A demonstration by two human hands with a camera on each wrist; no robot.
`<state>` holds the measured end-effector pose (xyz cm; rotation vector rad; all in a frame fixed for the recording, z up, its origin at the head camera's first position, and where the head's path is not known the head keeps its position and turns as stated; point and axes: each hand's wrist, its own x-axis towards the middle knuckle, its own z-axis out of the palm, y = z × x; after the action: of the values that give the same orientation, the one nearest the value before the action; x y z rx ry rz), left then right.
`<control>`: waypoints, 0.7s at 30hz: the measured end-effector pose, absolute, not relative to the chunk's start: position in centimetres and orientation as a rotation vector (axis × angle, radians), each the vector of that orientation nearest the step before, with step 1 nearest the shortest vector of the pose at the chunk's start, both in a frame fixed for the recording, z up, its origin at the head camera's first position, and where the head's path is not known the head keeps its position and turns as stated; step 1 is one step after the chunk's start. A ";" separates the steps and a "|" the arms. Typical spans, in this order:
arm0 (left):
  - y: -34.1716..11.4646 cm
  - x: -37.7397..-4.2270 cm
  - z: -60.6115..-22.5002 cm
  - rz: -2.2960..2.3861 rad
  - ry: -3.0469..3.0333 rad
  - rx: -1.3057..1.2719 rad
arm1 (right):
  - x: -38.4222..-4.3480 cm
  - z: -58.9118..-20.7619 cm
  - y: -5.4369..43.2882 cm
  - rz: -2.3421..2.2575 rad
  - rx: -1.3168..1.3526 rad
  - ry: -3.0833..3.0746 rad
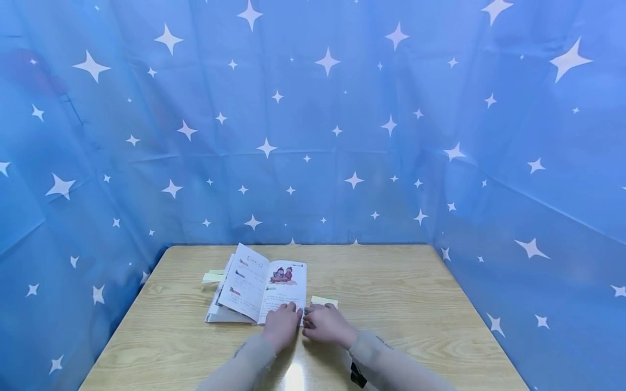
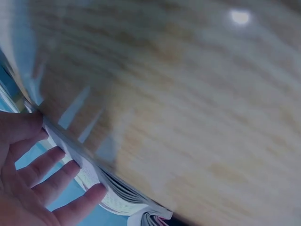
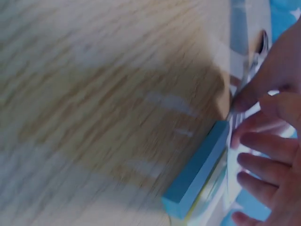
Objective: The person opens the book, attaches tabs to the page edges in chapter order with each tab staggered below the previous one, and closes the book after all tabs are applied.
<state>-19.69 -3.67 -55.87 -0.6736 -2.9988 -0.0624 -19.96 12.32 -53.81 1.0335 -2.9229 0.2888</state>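
Observation:
A paperback book (image 1: pixel 288 292) lies open, a coloured drawing on its right page and its left leaves lifted at a slant. My left hand (image 1: pixel 282 325) rests on the lower right page with fingers spread; the left wrist view shows its fingertips along the book's edge (image 2: pixel 124 189). Beside it, my right hand (image 1: pixel 326 325) has its fingertips at the right page's edge, its fingers loosely extended in the right wrist view. A pad of sticky notes (image 1: pixel 325 301), yellow on top, sits just beyond the right hand. Its thick blue side (image 3: pixel 195 172) shows in the right wrist view.
Pale yellow-green paper slips (image 1: pixel 213 277) stick out past the book's left side. The wood-grain table (image 1: pixel 401 304) extends around the book, with a blue star-patterned curtain (image 1: pixel 313 195) behind and at both sides. A dark object (image 1: pixel 358 376) shows by the right forearm.

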 end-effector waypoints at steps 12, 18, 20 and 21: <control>-4.5 -20.0 -55.9 -0.430 -2.956 -0.614 | -18.9 -54.8 11.2 0.237 1.019 -3.066; -5.7 -19.8 -54.3 -0.715 -2.976 -0.576 | -19.1 -54.6 11.3 0.264 1.047 -3.045; -6.5 -19.7 -53.7 -0.829 -2.993 -0.518 | -19.2 -54.5 11.2 0.238 1.055 -3.044; -7.0 -19.6 -53.5 -0.892 -3.000 -0.484 | -19.2 -54.5 11.2 0.226 1.058 -3.038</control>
<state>-19.60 -7.01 -53.49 -0.4843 -2.9998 -0.8925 -19.23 11.16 -54.51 1.0575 -3.0376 0.2261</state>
